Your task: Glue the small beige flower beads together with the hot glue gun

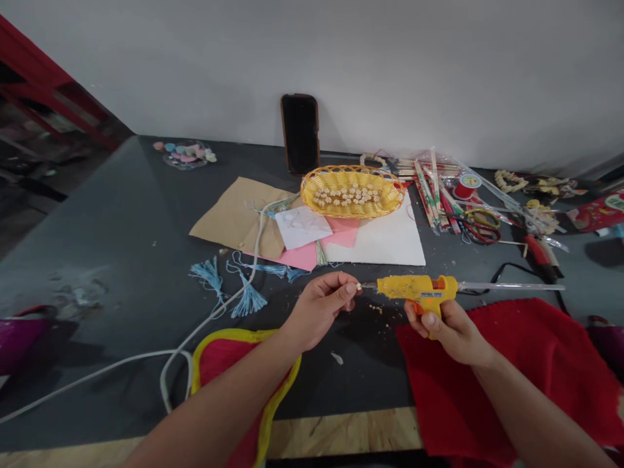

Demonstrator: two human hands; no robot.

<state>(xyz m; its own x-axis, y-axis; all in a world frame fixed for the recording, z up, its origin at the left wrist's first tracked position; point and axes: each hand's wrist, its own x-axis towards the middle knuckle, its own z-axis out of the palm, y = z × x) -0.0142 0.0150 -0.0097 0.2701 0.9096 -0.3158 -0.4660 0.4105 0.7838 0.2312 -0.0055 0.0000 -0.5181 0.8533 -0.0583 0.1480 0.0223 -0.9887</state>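
Head view: at the centre of the frame, a person's left hand (327,302) pinches a small pale piece (359,286) right at the tip of a yellow glue gun (409,287); whether they touch is too small to tell. The right hand (451,331), right of centre, is wrapped around the gun's handle, and a clear glue stick (511,286) juts from its back. Above centre, a yellow basket (344,175) holds many pale beads (346,194). A dark phone (299,133) stands against the wall (205,65) at top centre. Blue tassels (248,300) lie left of centre, scissors (480,230) at right, and a red cloth (536,338) at lower right.
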